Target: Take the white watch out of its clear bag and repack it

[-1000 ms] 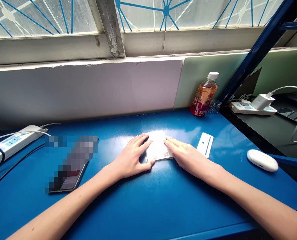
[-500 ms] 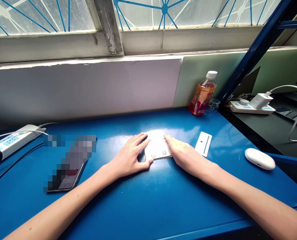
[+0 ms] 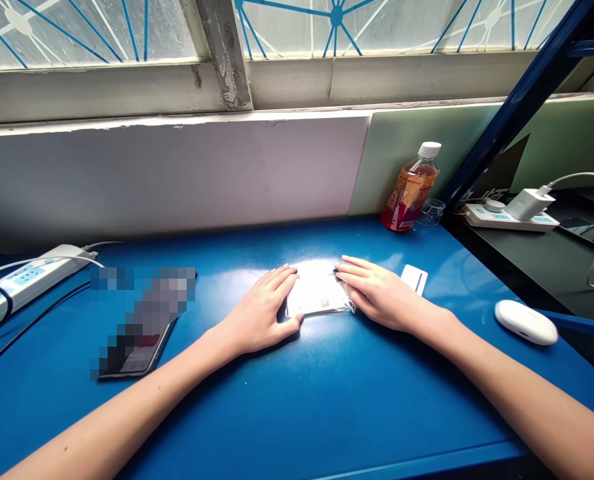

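Observation:
A flat white packet (image 3: 317, 293) with a small printed code lies on the blue table (image 3: 301, 400) between my hands. My left hand (image 3: 261, 317) rests against its left edge, fingers stretched flat and thumb at the near corner. My right hand (image 3: 381, 297) is at the right edge, fingers laid over the top and closed on that edge, which looks slightly raised. A small white strip (image 3: 415, 277) with a dark slot lies just right of my right hand, partly hidden by it.
A phone (image 3: 137, 347) lies at the left, with a power strip (image 3: 27, 280) and cables beyond it. An orange drink bottle (image 3: 411, 190) and a clear cup (image 3: 431, 212) stand by the wall. A white oval case (image 3: 525, 322) sits right; another power strip (image 3: 507, 217) with a charger lies on the black surface.
My right hand has shifted up and right along the packet's edge and closed on it, covering part of the white strip. My left hand has stayed in place.

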A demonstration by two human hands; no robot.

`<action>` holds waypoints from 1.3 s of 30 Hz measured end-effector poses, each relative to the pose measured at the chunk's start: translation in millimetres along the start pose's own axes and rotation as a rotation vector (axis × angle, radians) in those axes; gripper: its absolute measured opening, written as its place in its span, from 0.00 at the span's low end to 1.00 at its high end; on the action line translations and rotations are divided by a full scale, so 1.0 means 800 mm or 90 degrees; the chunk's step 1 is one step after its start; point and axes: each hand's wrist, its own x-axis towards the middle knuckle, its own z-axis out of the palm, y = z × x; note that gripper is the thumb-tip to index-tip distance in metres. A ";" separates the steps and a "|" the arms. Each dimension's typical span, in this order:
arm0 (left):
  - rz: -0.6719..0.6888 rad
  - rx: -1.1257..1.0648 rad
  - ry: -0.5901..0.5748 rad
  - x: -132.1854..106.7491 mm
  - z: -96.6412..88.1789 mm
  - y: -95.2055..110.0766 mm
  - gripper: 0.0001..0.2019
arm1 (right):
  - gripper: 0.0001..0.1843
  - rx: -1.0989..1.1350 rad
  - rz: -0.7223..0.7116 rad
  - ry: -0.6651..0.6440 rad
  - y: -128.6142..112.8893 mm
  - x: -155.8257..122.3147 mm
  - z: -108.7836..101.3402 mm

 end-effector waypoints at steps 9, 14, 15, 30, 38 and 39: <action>-0.009 0.007 0.006 0.000 0.000 0.001 0.32 | 0.29 -0.006 -0.007 -0.099 0.020 -0.007 -0.002; -0.012 0.006 0.008 -0.002 0.001 0.000 0.33 | 0.32 -0.019 0.000 -0.113 0.016 -0.010 0.002; -0.009 0.008 0.008 -0.002 0.002 0.000 0.34 | 0.33 -0.024 0.008 -0.115 0.013 -0.010 0.003; 0.001 -0.009 -0.010 0.000 0.001 0.003 0.30 | 0.17 -0.023 -0.070 -0.009 0.002 0.001 -0.002; 0.013 0.030 -0.043 0.002 0.002 0.001 0.37 | 0.15 0.040 -0.070 0.012 0.000 0.001 0.006; 0.015 0.030 -0.041 0.002 0.002 0.001 0.37 | 0.14 0.054 -0.068 0.022 -0.001 0.001 0.007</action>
